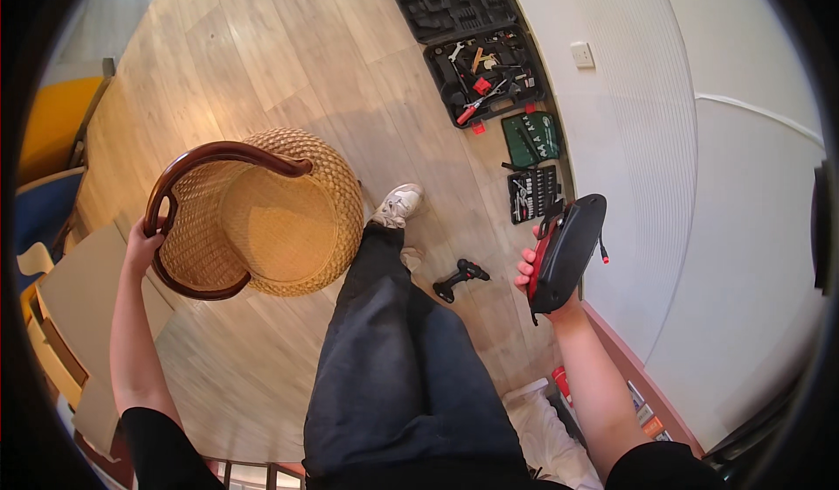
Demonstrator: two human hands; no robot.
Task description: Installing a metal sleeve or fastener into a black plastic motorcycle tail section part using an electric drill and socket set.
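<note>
My left hand (143,245) grips the dark curved wooden rail (214,151) of a round rattan chair (341,189), whose woven seat faces up. Out to the right, my right hand (528,269) is closed around a long black case-like thing (570,254) with a red side. A short cable with a red tip (603,250) hangs from it; its exact kind is unclear. My fingers show along its red side, and the palm is hidden underneath. A black cordless drill (460,279) lies on the floor between my leg and the right hand.
An open black tool case (483,71) holds mixed hand tools beside the white wall (612,141). Near it lie a green pouch (530,138) and a socket set (533,195). Yellow and blue chairs (61,127) and a grey table (96,307) stand left. White bags (542,424) lie lower right.
</note>
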